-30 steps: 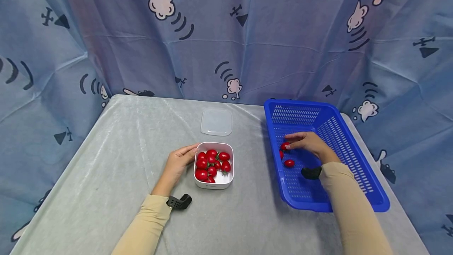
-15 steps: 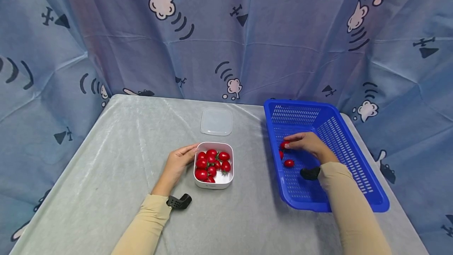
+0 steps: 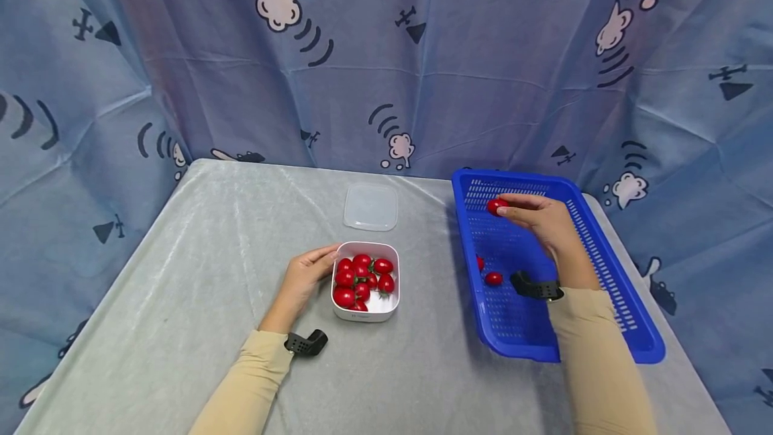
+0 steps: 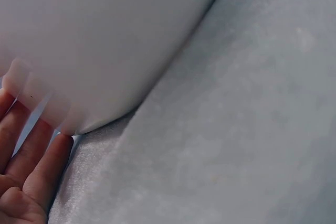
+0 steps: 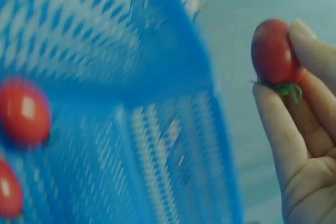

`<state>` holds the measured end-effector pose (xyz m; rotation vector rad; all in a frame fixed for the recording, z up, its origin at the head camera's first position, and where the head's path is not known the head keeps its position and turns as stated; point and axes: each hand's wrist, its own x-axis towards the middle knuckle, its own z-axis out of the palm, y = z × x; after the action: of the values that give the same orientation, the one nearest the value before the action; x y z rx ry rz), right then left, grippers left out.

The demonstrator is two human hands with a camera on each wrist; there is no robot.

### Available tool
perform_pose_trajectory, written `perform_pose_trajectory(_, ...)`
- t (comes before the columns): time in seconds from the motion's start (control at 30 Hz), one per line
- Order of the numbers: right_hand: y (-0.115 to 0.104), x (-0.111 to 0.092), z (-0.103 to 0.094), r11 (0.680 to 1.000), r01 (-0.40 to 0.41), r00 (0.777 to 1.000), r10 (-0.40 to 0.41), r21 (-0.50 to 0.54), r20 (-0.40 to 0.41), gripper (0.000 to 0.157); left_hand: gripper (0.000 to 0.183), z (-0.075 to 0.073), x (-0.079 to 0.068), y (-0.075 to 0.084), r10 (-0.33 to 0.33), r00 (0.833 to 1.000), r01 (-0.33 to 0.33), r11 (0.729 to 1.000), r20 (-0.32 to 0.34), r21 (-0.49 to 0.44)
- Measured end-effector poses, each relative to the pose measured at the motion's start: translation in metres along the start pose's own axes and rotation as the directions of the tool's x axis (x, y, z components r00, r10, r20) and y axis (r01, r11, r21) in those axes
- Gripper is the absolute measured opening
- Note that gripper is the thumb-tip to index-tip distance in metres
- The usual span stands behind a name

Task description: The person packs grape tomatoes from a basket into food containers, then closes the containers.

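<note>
My right hand [image 3: 543,220] pinches a cherry tomato [image 3: 497,207] between thumb and fingers, over the far part of the blue basket [image 3: 477,314]. In the right wrist view that tomato [image 5: 274,51] shows a green stem end. Two other cherry tomatoes lie on the basket floor, one [image 3: 493,278] nearer me and one [image 3: 480,263] partly hidden by the left wall. My left hand [image 3: 308,270] touches the left side of a white square box [image 3: 380,316] holding several cherry tomatoes [image 3: 362,277]. The left wrist view shows extended fingers [image 4: 47,161] with their tips against the box wall.
A clear plastic lid [image 3: 371,207] lies flat on the table behind the box. The pale cloth-covered table [image 3: 199,274] ends at a blue patterned curtain [image 3: 362,72]. The basket's raised rim stands between the held tomato and the box.
My right hand has picked the cherry tomato up from the basket floor and moved it up and away from me. My left hand stays at the box.
</note>
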<state>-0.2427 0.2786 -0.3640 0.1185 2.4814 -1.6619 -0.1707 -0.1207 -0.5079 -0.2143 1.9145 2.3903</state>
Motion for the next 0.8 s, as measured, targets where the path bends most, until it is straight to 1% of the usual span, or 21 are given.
perform_pose_trajectory(0.13,-0.019,-0.015,0.017,0.988,0.082,0.996,-0.084,0.133,0.014,0.031,0.036,0.000,0.000,0.001,0.006,1.000,-0.006,1.000,0.005,-0.008)
perform_pose_trajectory(0.2,-0.027,-0.021,0.027,0.981,0.100,0.994,-0.106,0.169,0.024,0.020,0.036,0.001,0.000,0.001,0.008,1.000,-0.008,1.000,0.006,-0.009)
perform_pose_trajectory(0.23,-0.030,-0.024,0.032,0.979,0.104,0.993,-0.112,0.177,0.033,0.018,0.036,0.001,0.000,0.001,0.009,1.000,-0.009,1.000,0.006,-0.007)
perform_pose_trajectory(0.27,-0.034,-0.026,0.038,0.980,0.105,0.993,-0.113,0.168,0.042,0.018,0.036,0.001,0.000,0.001,0.010,1.000,-0.010,1.000,0.005,-0.005)
perform_pose_trajectory(0.33,-0.040,-0.031,0.048,0.987,0.091,0.993,-0.100,0.136,0.060,0.022,0.036,0.001,-0.001,0.001,0.010,1.000,-0.010,1.000,0.003,-0.005)
perform_pose_trajectory(0.47,-0.049,-0.038,0.069,0.998,0.048,0.995,-0.051,0.033,0.086,0.043,0.036,0.001,-0.001,0.001,0.010,1.000,-0.010,1.000,0.006,-0.008)
perform_pose_trajectory(0.53,-0.052,-0.040,0.077,0.999,0.037,0.995,-0.036,-0.001,0.096,0.049,0.036,0.001,-0.001,0.001,0.009,1.000,-0.009,1.000,0.009,-0.012)
perform_pose_trajectory(0.63,-0.054,-0.041,0.088,0.999,0.036,0.994,-0.033,-0.031,0.104,0.049,0.036,0.001,-0.001,0.000,0.009,1.000,-0.009,1.000,0.008,-0.013)
perform_pose_trajectory(0.8,-0.056,-0.043,0.105,0.998,0.061,0.991,-0.061,0.004,0.115,0.043,0.036,0.000,-0.001,0.000,0.012,1.000,-0.012,1.000,0.003,-0.001)
